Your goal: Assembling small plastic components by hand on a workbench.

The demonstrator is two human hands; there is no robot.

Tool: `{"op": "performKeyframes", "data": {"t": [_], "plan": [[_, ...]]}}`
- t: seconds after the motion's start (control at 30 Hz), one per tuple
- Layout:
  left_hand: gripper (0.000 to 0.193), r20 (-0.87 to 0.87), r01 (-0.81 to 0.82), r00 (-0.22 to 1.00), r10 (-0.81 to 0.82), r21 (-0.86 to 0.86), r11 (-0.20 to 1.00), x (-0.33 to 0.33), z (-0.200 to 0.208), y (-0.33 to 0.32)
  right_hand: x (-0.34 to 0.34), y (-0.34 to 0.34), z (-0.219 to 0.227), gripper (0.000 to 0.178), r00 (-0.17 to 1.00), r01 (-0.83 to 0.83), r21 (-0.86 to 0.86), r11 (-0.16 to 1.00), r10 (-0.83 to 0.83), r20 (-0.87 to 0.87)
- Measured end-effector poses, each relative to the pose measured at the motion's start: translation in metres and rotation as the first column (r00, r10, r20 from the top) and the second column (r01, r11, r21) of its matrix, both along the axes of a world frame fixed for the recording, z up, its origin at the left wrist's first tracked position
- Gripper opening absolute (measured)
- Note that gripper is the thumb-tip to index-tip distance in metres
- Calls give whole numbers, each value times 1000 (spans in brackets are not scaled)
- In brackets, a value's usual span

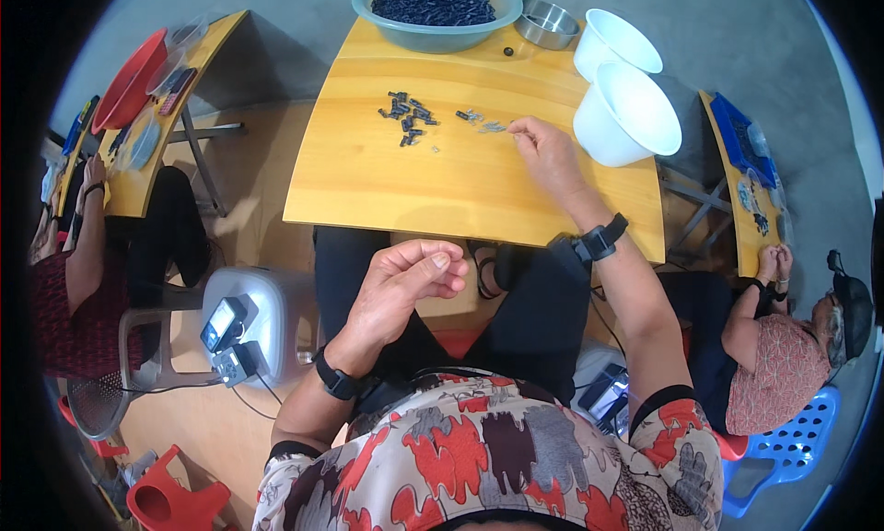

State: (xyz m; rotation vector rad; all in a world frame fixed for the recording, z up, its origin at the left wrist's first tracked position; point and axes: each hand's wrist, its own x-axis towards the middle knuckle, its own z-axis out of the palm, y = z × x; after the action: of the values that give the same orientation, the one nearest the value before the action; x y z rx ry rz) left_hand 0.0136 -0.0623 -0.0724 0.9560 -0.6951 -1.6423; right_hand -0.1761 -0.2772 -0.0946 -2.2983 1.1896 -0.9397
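My right hand (550,161) reaches over the wooden table (396,181), thumb and forefinger pinched at the edge of a few small grey, clear-looking pieces (492,127). Whatever is between those fingertips is too small to name. A loose heap of short black plastic parts (406,116) lies to the left of these pieces. Closer to my body, off the table's front edge, my left hand (414,278) is held closed with its fingers curled against the thumb. Anything inside it is hidden.
At the table's back stand a greenish basin (433,38) full of black parts, a round metal dish (547,24) and a small black cap (508,51). Two white tubs, the nearer one (626,116) tilted, sit at the right. People work at tables on both sides.
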Motion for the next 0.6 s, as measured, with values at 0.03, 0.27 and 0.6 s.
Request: {"op": "performKeyframes", "data": {"t": [0.03, 0.27, 0.6], "plan": [[21, 1, -6, 1000, 6, 3, 1000, 0, 0, -1, 0, -3, 0, 10, 1000, -8, 18, 1000, 9, -8], [21, 2, -21, 1000, 21, -7, 1000, 6, -6, -2, 16, -15, 10, 16, 973, -91, -92, 992, 69, -221], [21, -2, -71, 998, 71, -1, 998, 22, -7, -11, 39, -4, 15, 16, 951, -123, -33, 992, 108, -290]]}}
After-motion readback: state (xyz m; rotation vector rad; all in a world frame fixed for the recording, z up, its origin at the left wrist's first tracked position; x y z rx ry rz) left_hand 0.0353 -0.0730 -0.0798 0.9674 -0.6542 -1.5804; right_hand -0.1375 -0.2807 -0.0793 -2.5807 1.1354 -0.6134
